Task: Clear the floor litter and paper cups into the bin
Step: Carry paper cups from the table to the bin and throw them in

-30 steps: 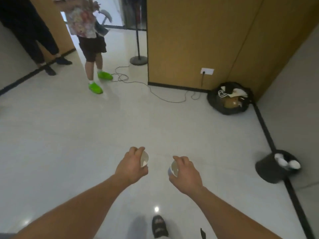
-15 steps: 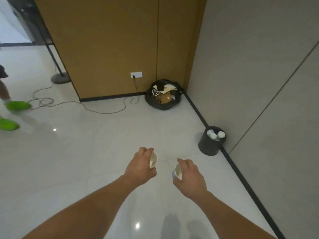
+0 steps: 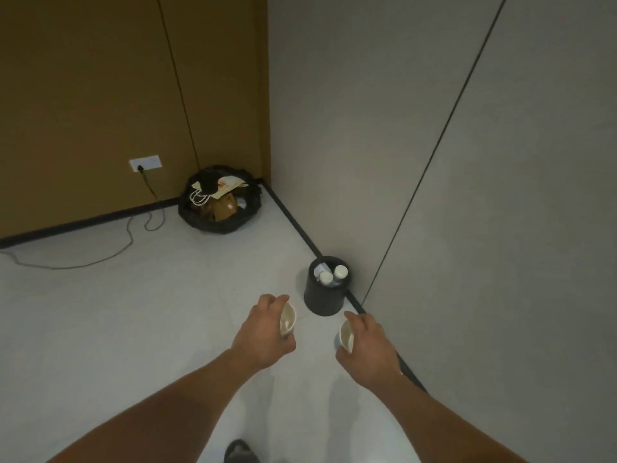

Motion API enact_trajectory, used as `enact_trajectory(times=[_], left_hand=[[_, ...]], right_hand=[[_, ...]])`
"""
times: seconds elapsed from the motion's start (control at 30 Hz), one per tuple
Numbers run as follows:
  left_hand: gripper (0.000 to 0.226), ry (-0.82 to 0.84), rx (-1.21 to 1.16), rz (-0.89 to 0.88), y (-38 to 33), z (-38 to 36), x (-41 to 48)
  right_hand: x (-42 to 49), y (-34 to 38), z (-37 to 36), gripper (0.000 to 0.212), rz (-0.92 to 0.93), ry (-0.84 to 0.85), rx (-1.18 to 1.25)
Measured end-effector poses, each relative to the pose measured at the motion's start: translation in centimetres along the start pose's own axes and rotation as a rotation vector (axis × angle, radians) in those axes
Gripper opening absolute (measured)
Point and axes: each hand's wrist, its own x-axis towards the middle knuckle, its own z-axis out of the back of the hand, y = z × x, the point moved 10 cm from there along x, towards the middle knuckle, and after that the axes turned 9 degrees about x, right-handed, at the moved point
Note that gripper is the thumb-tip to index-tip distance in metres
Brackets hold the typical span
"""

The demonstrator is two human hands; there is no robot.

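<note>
My left hand (image 3: pixel 263 332) grips a white paper cup (image 3: pixel 287 319) by its side, the open mouth turned right. My right hand (image 3: pixel 369 349) holds a second white paper cup (image 3: pixel 346 336), its mouth turned left. Both hands hover above the pale floor, just short of a small dark round bin (image 3: pixel 324 294) that stands against the grey wall's black skirting. Inside the bin lie white items, among them bottle caps or cups (image 3: pixel 340 271).
A black rubbish bag (image 3: pixel 218 200) stuffed with paper and a brown bag sits in the corner beyond. A thin cable (image 3: pixel 100 259) trails over the floor from a wall socket (image 3: pixel 145 163). My sandalled foot (image 3: pixel 240 452) shows at the bottom edge.
The view has swung right and closer to the small bin, which now lies just ahead of both hands. The person in green shoes has left the view. Both hands still hold their cups.
</note>
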Motion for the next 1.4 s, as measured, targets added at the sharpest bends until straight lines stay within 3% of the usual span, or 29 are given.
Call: enact_trajectory(times=[0.4,0.8,1.1,1.4], left_hand=[[0.079,0.076,-0.047,-0.146,-1.6,-0.8,23.6],[0.081,0.22,-0.077,-0.004,1.8,-7.6,38.6],[0.068,0.229,-0.14,0.139,2.3,-19.5,52.8],[0.066,0.262,-0.287,0.266,6.8,-38.8,61.9]], right_hand=[[18.9,-3.2,3.1,0.072,-0.124,-0.078,0.007],[36.0,-8.9,-0.7,0.074,-0.201,0.041,0.077],[53.0,-19.2,-6.9,0.065,-0.166,0.176,0.129],[64.4,-29.5,-20.8,0.072,-0.153,0.159,0.078]])
